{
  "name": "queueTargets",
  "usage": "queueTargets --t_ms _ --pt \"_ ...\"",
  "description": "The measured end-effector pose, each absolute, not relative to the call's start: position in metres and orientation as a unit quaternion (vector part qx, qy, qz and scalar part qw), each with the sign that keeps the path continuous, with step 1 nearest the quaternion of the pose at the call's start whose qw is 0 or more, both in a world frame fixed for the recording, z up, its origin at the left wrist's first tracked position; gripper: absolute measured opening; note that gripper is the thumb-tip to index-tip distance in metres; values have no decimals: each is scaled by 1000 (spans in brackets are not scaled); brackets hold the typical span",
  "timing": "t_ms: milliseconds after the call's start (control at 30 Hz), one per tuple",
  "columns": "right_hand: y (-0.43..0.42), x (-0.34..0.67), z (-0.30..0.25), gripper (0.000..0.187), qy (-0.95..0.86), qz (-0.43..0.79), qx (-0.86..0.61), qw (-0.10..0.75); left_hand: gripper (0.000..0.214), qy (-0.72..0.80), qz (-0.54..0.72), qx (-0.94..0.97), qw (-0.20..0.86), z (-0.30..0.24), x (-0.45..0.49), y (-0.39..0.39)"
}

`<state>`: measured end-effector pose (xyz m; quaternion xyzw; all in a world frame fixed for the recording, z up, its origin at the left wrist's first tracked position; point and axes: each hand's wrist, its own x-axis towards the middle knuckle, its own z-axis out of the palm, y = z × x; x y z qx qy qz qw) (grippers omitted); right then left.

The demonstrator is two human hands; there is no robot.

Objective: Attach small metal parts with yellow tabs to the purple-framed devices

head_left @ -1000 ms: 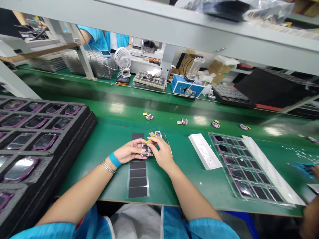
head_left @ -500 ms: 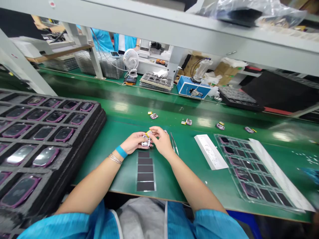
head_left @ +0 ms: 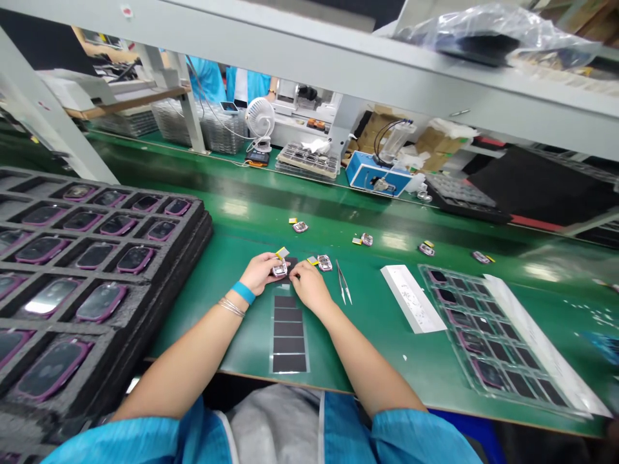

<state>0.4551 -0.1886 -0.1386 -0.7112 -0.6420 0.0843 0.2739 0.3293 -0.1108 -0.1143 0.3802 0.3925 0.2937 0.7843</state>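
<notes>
My left hand (head_left: 260, 273) grips a small open watch case (head_left: 279, 268), pale inside, with a yellow-edged battery (head_left: 282, 253) sticking up from it. Beside it, my right hand (head_left: 308, 285) is low over the table, fingertips pinched together at the edge of a dark piece (head_left: 292, 263); whether they grip it is hard to see. Below both hands lies a clear sheet of black rectangular stickers (head_left: 289, 330). Just beyond my right hand rests another open watch case (head_left: 324, 262) with its battery (head_left: 312, 260). Tweezers (head_left: 343, 283) lie to the right.
A black foam tray (head_left: 186, 258) of purple-rimmed watches stands at left. At right are a white box (head_left: 412, 299) and a clear plastic tray (head_left: 476, 386) with black pieces. Several watch cases (head_left: 367, 239) lie farther back. A shelf beam (head_left: 271, 48) crosses above.
My right hand has left the battery at the watch case and moved down to the dark piece. My left hand still holds the case, slightly to the left. The view has shifted a little.
</notes>
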Motion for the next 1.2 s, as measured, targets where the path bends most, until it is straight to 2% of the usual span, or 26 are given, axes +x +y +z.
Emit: queueTargets --t_ms 233,333,433,567,633,700,833,1200 --pt "-176 460 -143 11 -610 139 -714 313 8 408 319 360 776 -120 332 -112" --pt "-177 459 -142 15 -619 138 -706 315 9 415 322 354 774 -122 332 -110" --pt "-191 457 -136 10 -662 119 -658 338 9 416 322 353 774 -121 332 -110" --pt "-208 460 -127 7 -662 84 -584 463 10 408 318 366 774 -117 331 -112" --pt "-208 463 -126 11 -599 129 -579 538 11 402 307 375 777 -114 331 -114" --pt "-206 465 -128 17 -543 215 -574 574 15 393 288 393 780 -112 332 -117" --pt "-200 466 -132 22 -512 316 -558 571 19 373 249 433 782 -112 334 -123" --pt "-202 466 -133 21 -509 310 -569 567 16 376 221 432 789 -112 336 -127"
